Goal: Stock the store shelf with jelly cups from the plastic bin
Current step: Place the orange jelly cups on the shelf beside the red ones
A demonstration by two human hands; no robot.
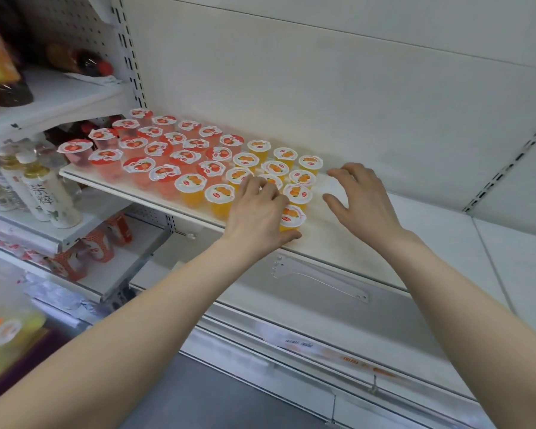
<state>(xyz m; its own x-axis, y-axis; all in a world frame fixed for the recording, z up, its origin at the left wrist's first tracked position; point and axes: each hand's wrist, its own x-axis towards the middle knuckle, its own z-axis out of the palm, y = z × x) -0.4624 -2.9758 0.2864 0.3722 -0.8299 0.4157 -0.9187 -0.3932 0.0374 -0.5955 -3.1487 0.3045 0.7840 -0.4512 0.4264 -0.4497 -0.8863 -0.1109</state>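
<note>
You see a white shelf [347, 239] against a plain cream back panel [322, 88]. The red jelly cups [155, 150] carry red-and-white lids with a strawberry print. The orange jelly cups [220, 196] have white lids printed with orange fruit over yellow-orange jelly. At far left, tea bottles [53, 196] wear white labels with dark characters and green leaves, and pale caps.
</note>
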